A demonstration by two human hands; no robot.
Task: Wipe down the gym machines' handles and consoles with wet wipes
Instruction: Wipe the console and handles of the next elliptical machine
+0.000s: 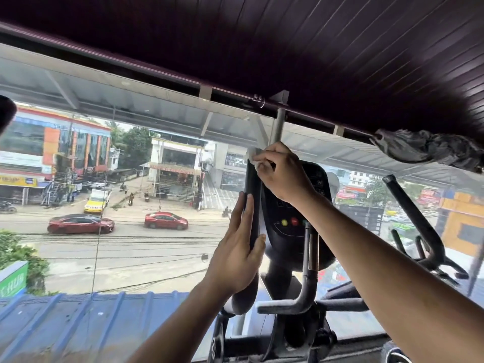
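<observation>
A person faces a gym machine set before a large window that looks onto a street. The right hand [280,171] has its fingers curled around a white wet wipe [252,155], pressing it to the top of the machine's black upright handle [252,205]. The wipe bunches just past the fingertips. Below it, the left hand [235,258] lies flat against the same handle, fingers straight and together, thumb on the near side, steadying it. The dark console [293,205] sits just to the right of both hands, behind the right wrist.

The step in hand looks like wiping this handle from the top. The next move probably calls for drawing the wipe down the bar, with the left hand shifting out of its way, then crossing to the console.

On the console, yellow and red round buttons show; its print is too small to read. Outside, a green sign [13,279] at lower left ends in "HUB".
</observation>
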